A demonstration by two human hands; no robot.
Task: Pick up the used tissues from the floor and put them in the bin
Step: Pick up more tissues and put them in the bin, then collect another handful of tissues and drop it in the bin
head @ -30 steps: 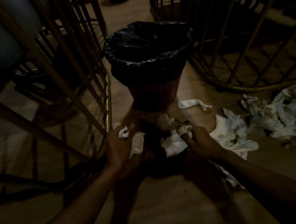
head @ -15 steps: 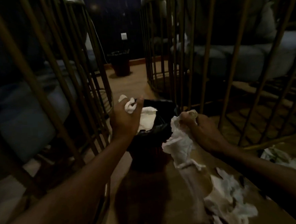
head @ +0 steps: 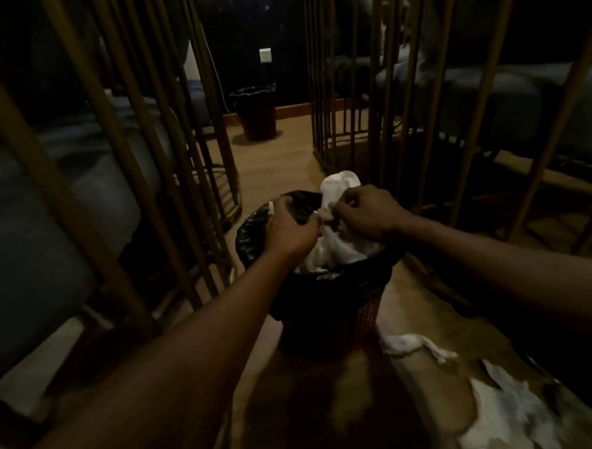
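A brown woven bin [head: 364,318] with a black liner [head: 250,235] stands on the wooden floor at centre. Both hands hover over its mouth. My left hand [head: 289,228] is curled, with a scrap of white tissue showing at its far edge. My right hand [head: 364,214] pinches a bunch of white tissues [head: 340,187] that trails down into the bin. More white tissue [head: 327,257] lies inside the liner. Loose used tissues [head: 417,346] remain on the floor to the right of the bin, with a bigger heap [head: 513,415] at the lower right.
Golden metal bar frames [head: 135,136] with grey cushions stand close on the left, and another frame [head: 418,91] on the right, leaving a narrow floor aisle. A second dark bin [head: 256,113] stands at the far wall under a wall socket.
Both hands lifted tissues off the floor and carried them up and forward over the bin; the hands have come together above its mouth, and tissue now hangs inside it.
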